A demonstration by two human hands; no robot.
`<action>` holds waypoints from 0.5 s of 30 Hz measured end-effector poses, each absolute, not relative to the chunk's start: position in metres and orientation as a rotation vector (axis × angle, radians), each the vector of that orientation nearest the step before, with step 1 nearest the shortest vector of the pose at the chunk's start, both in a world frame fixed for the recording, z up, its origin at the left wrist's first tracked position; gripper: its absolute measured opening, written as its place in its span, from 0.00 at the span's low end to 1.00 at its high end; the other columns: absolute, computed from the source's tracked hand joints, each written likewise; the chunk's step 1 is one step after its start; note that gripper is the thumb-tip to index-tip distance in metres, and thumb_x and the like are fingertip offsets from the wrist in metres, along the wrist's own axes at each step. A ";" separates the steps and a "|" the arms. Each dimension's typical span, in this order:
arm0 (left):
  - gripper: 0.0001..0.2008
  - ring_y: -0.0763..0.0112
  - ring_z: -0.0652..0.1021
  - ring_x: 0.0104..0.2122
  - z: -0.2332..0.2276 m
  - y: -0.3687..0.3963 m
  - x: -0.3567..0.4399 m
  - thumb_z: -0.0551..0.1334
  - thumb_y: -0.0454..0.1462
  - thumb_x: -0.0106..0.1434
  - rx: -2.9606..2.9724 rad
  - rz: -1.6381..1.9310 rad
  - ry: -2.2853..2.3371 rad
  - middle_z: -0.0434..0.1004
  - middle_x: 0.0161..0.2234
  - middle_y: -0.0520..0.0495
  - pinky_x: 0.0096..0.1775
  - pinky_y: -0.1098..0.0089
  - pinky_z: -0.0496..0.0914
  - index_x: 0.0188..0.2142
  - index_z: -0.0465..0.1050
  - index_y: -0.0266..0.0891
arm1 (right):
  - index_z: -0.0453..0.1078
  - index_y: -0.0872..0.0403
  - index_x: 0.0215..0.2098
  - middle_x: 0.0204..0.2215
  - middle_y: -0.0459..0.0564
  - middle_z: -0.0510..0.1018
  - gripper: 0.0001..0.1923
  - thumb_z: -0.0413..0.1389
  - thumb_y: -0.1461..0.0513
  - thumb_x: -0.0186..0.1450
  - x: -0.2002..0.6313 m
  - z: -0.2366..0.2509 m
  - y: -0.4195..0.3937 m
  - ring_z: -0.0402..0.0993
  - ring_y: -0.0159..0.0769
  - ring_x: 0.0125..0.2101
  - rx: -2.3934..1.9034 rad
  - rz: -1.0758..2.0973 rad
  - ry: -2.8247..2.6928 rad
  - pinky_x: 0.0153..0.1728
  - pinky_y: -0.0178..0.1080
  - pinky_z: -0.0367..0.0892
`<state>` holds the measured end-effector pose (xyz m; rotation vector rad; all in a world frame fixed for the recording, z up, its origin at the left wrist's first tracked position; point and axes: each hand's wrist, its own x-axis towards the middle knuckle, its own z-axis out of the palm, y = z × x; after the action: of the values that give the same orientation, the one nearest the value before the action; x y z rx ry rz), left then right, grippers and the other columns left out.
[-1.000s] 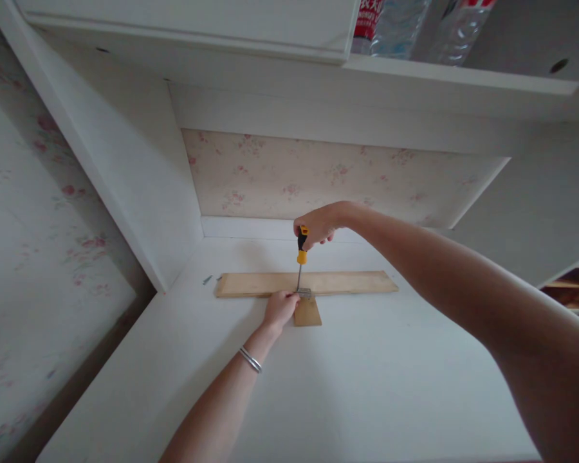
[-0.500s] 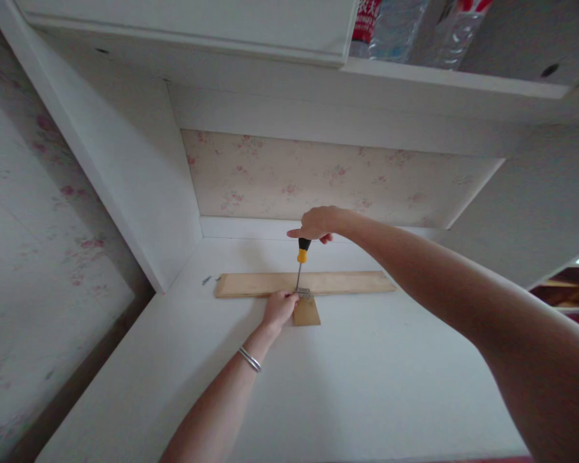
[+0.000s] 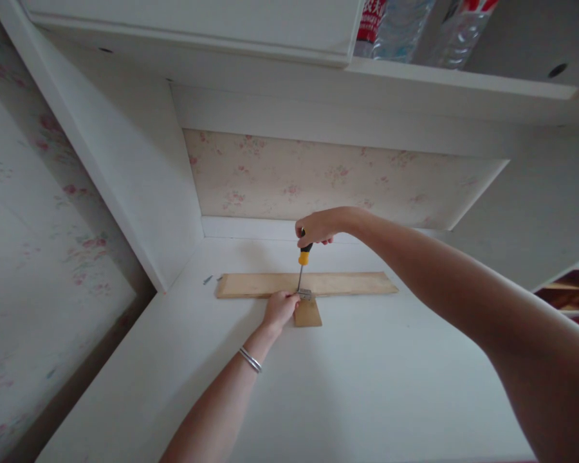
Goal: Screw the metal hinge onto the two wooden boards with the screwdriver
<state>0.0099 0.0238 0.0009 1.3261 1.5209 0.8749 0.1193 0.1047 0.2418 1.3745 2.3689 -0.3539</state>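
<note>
My right hand (image 3: 317, 227) is closed round the black and yellow handle of a screwdriver (image 3: 303, 257), which stands nearly upright. The screwdriver's tip meets a small metal hinge (image 3: 304, 294) where two pieces of wood come together. One is a long, pale wooden board (image 3: 352, 281) lying crosswise; the other is a short wooden piece (image 3: 308, 314) on the near side of it. My left hand (image 3: 280, 307) pinches the hinge's left edge, its fingertips beside the screwdriver tip. What exactly lies under those fingertips is hidden.
Some small screws (image 3: 208, 280) lie by the board's left end on the white desktop (image 3: 390, 386). A white side panel (image 3: 125, 154) rises at the left. Overhead, a shelf (image 3: 463, 76) holds plastic bottles (image 3: 400, 29).
The fingers of my right hand have curled round the screwdriver handle; the index finger was stretched out before. My left hand has stayed at the hinge.
</note>
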 end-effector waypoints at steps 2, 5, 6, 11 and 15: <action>0.13 0.75 0.68 0.19 0.001 0.024 0.010 0.58 0.41 0.56 1.311 0.871 1.520 0.71 0.18 0.51 0.22 0.73 0.55 0.21 0.72 0.36 | 0.59 0.55 0.55 0.32 0.51 0.75 0.33 0.61 0.54 0.54 0.123 0.241 0.105 0.71 0.34 0.27 1.343 -0.462 2.397 0.24 0.34 0.64; 0.13 0.75 0.68 0.19 -0.001 0.024 0.010 0.58 0.42 0.56 1.319 0.879 1.521 0.72 0.19 0.51 0.22 0.73 0.55 0.21 0.73 0.36 | 0.67 0.60 0.46 0.28 0.54 0.75 0.28 0.55 0.46 0.58 0.125 0.241 0.106 0.71 0.36 0.25 1.442 -0.361 2.313 0.25 0.36 0.63; 0.13 0.75 0.68 0.20 -0.001 0.024 0.010 0.58 0.42 0.56 1.322 0.883 1.522 0.72 0.19 0.51 0.22 0.73 0.55 0.21 0.73 0.36 | 0.70 0.61 0.40 0.25 0.55 0.74 0.29 0.50 0.43 0.60 0.125 0.240 0.106 0.70 0.36 0.23 1.475 -0.270 2.292 0.25 0.37 0.62; 0.13 0.76 0.68 0.19 -0.004 0.026 0.009 0.58 0.42 0.56 1.332 0.873 1.521 0.71 0.19 0.51 0.23 0.73 0.55 0.21 0.73 0.37 | 0.68 0.57 0.44 0.29 0.52 0.75 0.21 0.55 0.51 0.59 0.122 0.241 0.105 0.71 0.35 0.26 1.373 -0.334 2.396 0.25 0.34 0.61; 0.13 0.76 0.66 0.18 -0.006 0.027 0.010 0.57 0.42 0.56 1.357 0.875 1.515 0.69 0.17 0.52 0.22 0.73 0.54 0.21 0.72 0.37 | 0.68 0.56 0.46 0.31 0.52 0.75 0.26 0.58 0.48 0.56 0.119 0.240 0.104 0.71 0.36 0.26 1.387 -0.382 2.332 0.25 0.35 0.62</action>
<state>0.0095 0.0269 -0.0062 1.3566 1.5154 0.8750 0.1187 0.1039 0.2403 1.3873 2.3319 -0.3818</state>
